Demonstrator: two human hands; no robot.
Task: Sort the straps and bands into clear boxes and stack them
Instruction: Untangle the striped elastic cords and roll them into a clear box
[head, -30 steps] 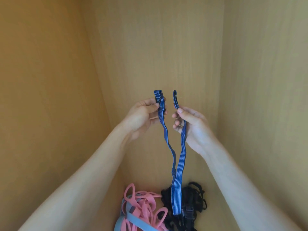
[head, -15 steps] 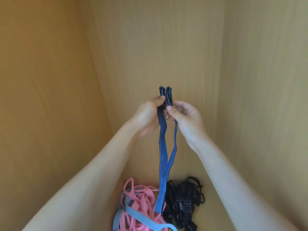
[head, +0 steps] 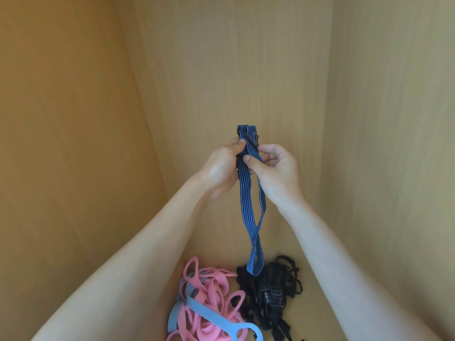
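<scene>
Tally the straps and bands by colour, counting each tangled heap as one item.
Blue striped strap, pinched by left hand and right hand: 1
Light blue band: 1
Pink heap, pieces too tangled to count: 1
Black heap, likewise: 1
Total: 4

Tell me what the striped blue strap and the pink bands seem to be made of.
The striped blue strap looks like woven elastic fabric, matte: fine lengthwise ribs. The pink bands look like rubber or silicone, smooth, slightly shiny: flat loops keeping springy curves.
</scene>
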